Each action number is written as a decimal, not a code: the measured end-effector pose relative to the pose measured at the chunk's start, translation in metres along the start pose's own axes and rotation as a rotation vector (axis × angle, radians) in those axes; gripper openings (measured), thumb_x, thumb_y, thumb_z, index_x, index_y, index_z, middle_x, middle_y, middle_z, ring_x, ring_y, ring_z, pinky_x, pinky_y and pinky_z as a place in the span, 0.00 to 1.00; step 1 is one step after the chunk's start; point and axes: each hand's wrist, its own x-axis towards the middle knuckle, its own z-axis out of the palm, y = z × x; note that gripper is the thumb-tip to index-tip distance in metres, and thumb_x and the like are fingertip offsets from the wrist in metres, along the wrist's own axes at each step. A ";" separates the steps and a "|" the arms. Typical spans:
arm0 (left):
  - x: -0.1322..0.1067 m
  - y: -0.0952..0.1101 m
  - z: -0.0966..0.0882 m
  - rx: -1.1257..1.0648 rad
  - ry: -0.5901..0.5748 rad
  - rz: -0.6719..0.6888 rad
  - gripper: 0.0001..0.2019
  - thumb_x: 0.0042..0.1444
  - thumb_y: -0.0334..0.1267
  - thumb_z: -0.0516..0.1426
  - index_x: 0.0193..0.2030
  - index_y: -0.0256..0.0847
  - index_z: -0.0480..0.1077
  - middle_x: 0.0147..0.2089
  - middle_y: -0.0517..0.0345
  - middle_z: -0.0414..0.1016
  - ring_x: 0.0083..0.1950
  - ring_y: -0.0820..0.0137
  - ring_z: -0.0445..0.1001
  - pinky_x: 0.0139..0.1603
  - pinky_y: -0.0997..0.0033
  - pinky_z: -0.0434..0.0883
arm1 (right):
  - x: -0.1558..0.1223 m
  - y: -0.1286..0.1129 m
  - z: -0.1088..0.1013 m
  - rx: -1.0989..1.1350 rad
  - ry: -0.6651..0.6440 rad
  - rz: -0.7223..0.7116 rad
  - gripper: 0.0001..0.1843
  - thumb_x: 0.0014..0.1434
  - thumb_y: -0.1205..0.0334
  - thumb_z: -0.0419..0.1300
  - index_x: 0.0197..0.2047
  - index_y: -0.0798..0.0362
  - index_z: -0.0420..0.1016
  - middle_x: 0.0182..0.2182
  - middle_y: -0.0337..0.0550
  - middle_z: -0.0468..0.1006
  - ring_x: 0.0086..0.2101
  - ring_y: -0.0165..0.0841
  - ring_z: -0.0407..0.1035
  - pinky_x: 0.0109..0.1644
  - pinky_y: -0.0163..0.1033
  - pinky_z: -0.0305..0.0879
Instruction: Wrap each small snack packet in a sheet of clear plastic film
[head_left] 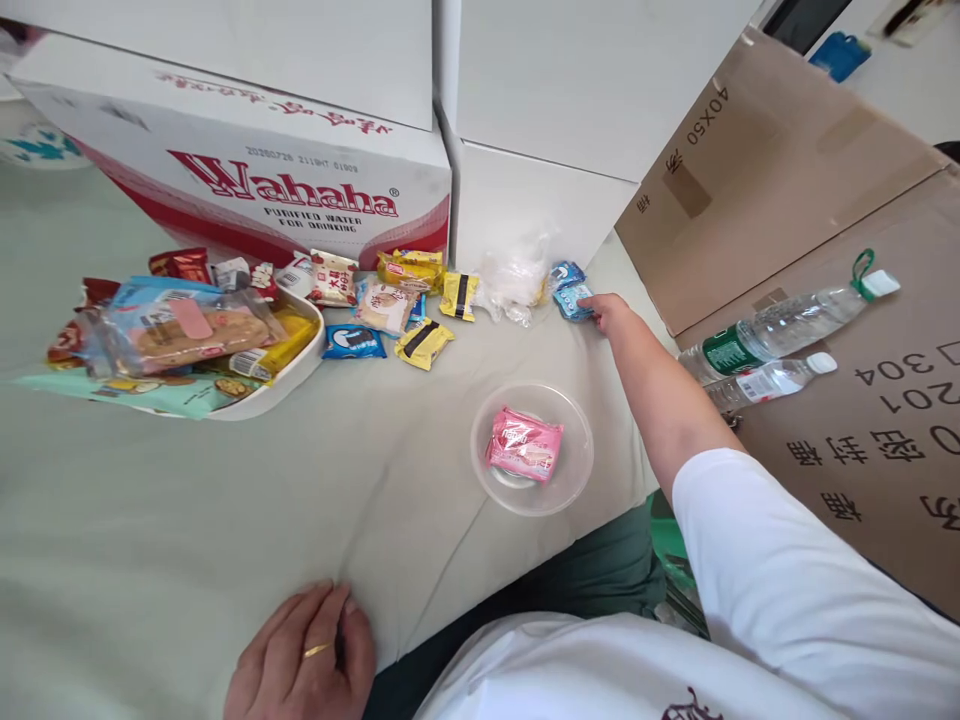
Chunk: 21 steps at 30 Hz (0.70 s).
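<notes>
My right hand (609,310) reaches to the back of the table, its fingers closed on the right edge of a light blue snack packet (571,302). Just behind that lies a darker blue packet (566,273), and crumpled clear plastic (512,280) is to its left. Near the front edge, my left hand (304,655) rests on the cloth with curled fingers pressed together and a ring on one; nothing shows in it. Between the hands stands a round clear plastic bowl (480,470) holding a pink wafer packet (525,445).
A white tray (304,375) heaped with snacks stands at the left. Yellow packets (424,343), a blue packet (354,341) and other snacks lie beside it. Behind are a Wahaha carton (300,190) and white boxes (525,205). Two water bottles (772,325) are by brown cardboard (720,200) at right.
</notes>
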 end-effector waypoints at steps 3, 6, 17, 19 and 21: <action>-0.002 -0.002 0.000 0.007 0.026 0.019 0.17 0.51 0.24 0.69 0.48 0.36 0.77 0.44 0.47 0.84 0.44 0.57 0.82 0.47 0.60 0.76 | -0.010 0.011 -0.003 0.153 0.038 0.012 0.14 0.47 0.68 0.71 0.38 0.54 0.74 0.29 0.37 0.76 0.32 0.31 0.72 0.41 0.37 0.72; 0.000 -0.002 -0.001 0.008 0.041 0.034 0.16 0.51 0.24 0.69 0.46 0.36 0.77 0.43 0.48 0.85 0.43 0.58 0.82 0.46 0.61 0.76 | -0.028 0.026 -0.022 0.320 0.024 -0.037 0.15 0.51 0.70 0.67 0.41 0.51 0.69 0.31 0.34 0.76 0.31 0.29 0.73 0.40 0.36 0.73; 0.000 0.001 -0.001 -0.004 0.044 0.062 0.14 0.52 0.23 0.67 0.45 0.35 0.76 0.43 0.45 0.84 0.45 0.57 0.81 0.47 0.60 0.77 | -0.173 0.048 -0.110 0.301 -0.846 -0.712 0.21 0.62 0.50 0.69 0.54 0.48 0.74 0.40 0.39 0.78 0.37 0.32 0.73 0.43 0.37 0.73; 0.000 0.001 -0.001 -0.004 0.034 0.065 0.13 0.53 0.23 0.67 0.45 0.36 0.76 0.43 0.46 0.84 0.45 0.57 0.81 0.47 0.60 0.77 | -0.206 0.052 -0.097 0.078 -0.977 -0.831 0.20 0.69 0.54 0.62 0.61 0.49 0.73 0.47 0.42 0.79 0.42 0.33 0.74 0.48 0.39 0.73; 0.001 0.001 -0.002 -0.003 0.032 0.068 0.13 0.53 0.23 0.66 0.45 0.36 0.76 0.43 0.46 0.84 0.45 0.57 0.82 0.47 0.60 0.77 | -0.233 0.060 -0.075 -0.106 -1.028 -0.956 0.21 0.72 0.61 0.55 0.66 0.49 0.71 0.55 0.45 0.79 0.49 0.36 0.75 0.56 0.43 0.72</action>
